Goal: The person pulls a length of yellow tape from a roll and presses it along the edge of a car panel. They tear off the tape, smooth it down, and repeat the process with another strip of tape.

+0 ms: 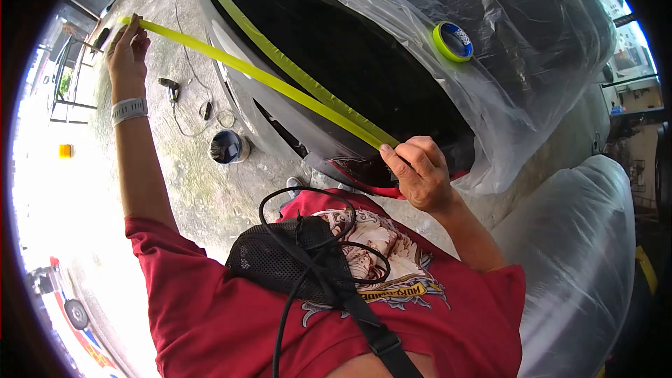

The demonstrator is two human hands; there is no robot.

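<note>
A long strip of yellow-green masking tape (259, 77) is stretched between my hands. My left hand (128, 56), raised far out to the left, pinches one end. At the other end, my right hand (423, 171) closes on the tape between thumb and fingers, near the lower edge of a car's dark window (350, 42). A second tape strip (273, 49) runs along that window's left edge, stuck down on the car. Clear plastic sheeting (518, 49) covers the car body beyond the glass. A roll of the same tape (453, 42) rests on the sheeting.
On the concrete floor are a dark bucket (227, 147), a corded power tool (169, 85) and its cable. Another plastic-covered shape (574, 259) stands close on my right. A black mesh pouch (290, 255) with looped cable hangs across my chest.
</note>
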